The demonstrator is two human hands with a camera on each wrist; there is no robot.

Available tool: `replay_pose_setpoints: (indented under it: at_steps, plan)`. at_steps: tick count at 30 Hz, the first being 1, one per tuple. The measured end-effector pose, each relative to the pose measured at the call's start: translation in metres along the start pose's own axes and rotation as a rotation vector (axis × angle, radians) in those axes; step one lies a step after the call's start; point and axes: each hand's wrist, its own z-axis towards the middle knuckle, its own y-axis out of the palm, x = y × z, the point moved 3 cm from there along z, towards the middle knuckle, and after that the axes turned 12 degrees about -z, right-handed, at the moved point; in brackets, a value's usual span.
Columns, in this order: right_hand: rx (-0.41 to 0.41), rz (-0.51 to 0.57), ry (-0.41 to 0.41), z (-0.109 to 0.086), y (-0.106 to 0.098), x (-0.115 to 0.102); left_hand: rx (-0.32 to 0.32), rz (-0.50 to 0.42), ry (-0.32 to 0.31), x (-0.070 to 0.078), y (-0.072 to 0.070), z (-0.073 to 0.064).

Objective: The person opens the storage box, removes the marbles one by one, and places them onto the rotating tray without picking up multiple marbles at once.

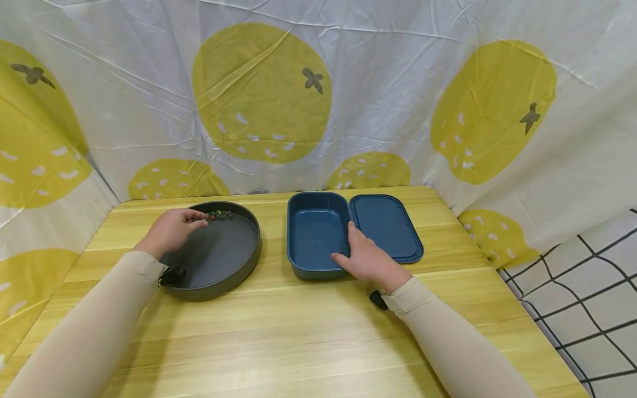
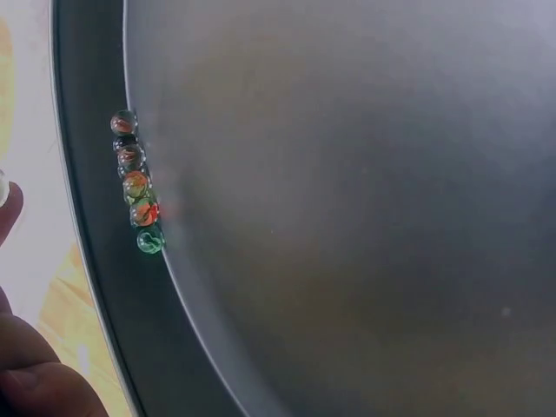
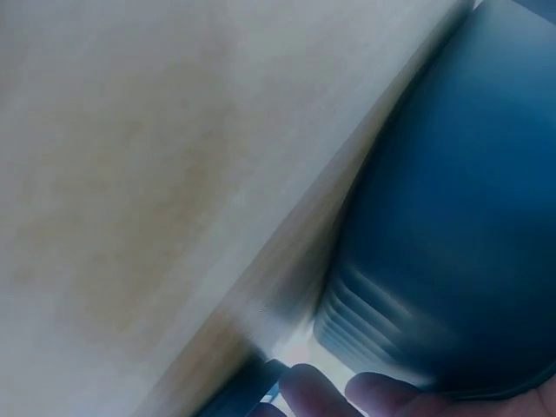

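Note:
A round dark grey pan (image 1: pixel 219 254) lies on the left of the table, with several glass marbles (image 1: pixel 221 214) lined up against its far inner wall. My left hand (image 1: pixel 174 229) is over the pan, thumb and index finger pinching by the marbles. In the left wrist view, a clear round marble (image 2: pixel 3 188) shows at a fingertip, partly cut off by the frame edge. A blue rectangular container (image 1: pixel 318 237) stands right of the pan, its inside bare. My right hand (image 1: pixel 368 257) grips its near right corner, thumb at the front rim and fingers along the right side.
A flat blue lid (image 1: pixel 385 226) lies just right of the container, close against it. Behind the wooden table (image 1: pixel 298 331) hangs a fruit-print curtain (image 1: pixel 373 83). A black-lined grid pattern (image 1: pixel 587 287) shows beyond the right table edge.

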Motion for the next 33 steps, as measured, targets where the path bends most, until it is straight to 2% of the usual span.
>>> replay_pose_setpoints:
  at_steps: [9, 15, 26, 33]
  plan:
    - [0.000, 0.004, -0.005, -0.001, -0.001, -0.002, -0.003, 0.004, 0.003, -0.002, 0.000, 0.000]
    - [0.000, 0.007, -0.004, -0.001, -0.001, -0.003, -0.011, -0.027, 0.007, 0.000, -0.001, -0.002]
    - [-0.005, 0.005, -0.002, -0.001, -0.001, -0.003, 0.002, -0.056, 0.038, 0.011, 0.000, -0.004]
    - [0.000, -0.009, -0.006, -0.001, -0.001, -0.003, -0.004, -0.027, 0.050, 0.022, 0.004, -0.007]
